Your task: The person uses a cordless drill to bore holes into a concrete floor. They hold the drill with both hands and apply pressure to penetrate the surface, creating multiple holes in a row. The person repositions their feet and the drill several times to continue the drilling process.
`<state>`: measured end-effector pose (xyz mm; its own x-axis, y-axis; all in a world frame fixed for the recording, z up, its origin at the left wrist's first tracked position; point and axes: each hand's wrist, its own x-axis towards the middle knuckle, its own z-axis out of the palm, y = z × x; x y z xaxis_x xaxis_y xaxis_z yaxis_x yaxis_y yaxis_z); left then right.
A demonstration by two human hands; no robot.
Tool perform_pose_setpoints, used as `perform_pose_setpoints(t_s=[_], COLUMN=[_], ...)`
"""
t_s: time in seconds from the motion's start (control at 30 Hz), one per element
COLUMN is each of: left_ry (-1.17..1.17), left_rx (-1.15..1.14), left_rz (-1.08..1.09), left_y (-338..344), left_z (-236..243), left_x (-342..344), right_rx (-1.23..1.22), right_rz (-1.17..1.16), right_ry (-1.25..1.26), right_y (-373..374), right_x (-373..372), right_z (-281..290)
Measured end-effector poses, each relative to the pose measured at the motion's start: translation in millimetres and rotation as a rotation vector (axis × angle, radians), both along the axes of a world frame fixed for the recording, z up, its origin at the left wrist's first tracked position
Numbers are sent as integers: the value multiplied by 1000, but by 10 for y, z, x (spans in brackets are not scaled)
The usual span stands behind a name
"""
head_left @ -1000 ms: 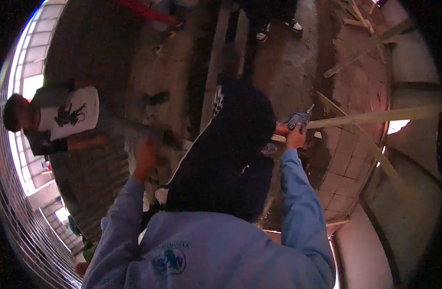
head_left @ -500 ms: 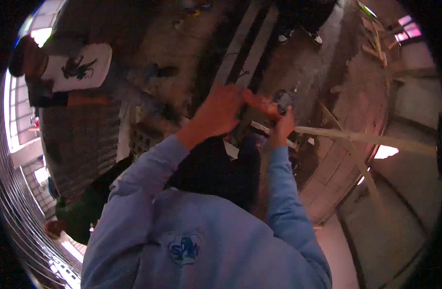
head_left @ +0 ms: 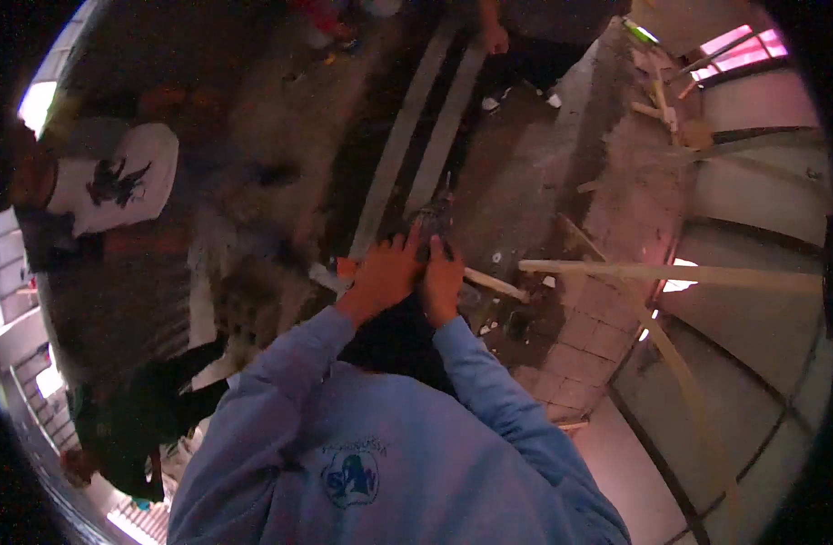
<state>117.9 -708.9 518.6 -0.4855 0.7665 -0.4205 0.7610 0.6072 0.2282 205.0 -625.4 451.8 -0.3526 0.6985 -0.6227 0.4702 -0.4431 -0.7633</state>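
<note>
At the middle of the head view, we have both hands up against a dark power tool [head_left: 437,221], its thin bit aimed forward, away from the body. The right hand [head_left: 444,277] is folded round the rear end; the left hand [head_left: 385,277] comes alongside, fingers reaching onto the tool's near side, though blur and gloom hide whether they truly grip.

So how far along? The tool is in hand and raised, that much is done; the bit meets no workpiece that I can make out, and no finished result of its use shows.

Now the edges! Just beside the right hand lies a short wooden strip [head_left: 496,284], and farther right a long pale beam [head_left: 671,272] runs out across a leaning plank [head_left: 680,372]. By the left wrist, a small orange piece [head_left: 347,268]. Forward, two pale strips [head_left: 403,154] run away along the floor [head_left: 516,182].

The widest room for moving looks to be forward and right, up to a standing co-worker's shoes [head_left: 548,98]. Over left, well apart, another person in a printed white shirt [head_left: 117,182] bounds that side.
</note>
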Motion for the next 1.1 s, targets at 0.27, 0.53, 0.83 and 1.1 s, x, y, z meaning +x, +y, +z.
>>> perform_pose_setpoints(t_s=[0.27,0.53,0.83,1.1], left_ry=[-198,-411,-298,-169], left_rx=[46,149,69,299], left_rz=[0,223,310,601], left_y=[81,92,702,2029], left_z=[538,896,941,909], left_x=[-1017,-1944,-2271,-2606], right_rx=[6,-976,-1041,-1066], right_rz=[-54,-117,129,406], right_ry=[171,452,385,447], right_y=[158,616,1336,2755], right_x=[-804,-1401,-2424,-3282], right_z=[493,1005,307,361])
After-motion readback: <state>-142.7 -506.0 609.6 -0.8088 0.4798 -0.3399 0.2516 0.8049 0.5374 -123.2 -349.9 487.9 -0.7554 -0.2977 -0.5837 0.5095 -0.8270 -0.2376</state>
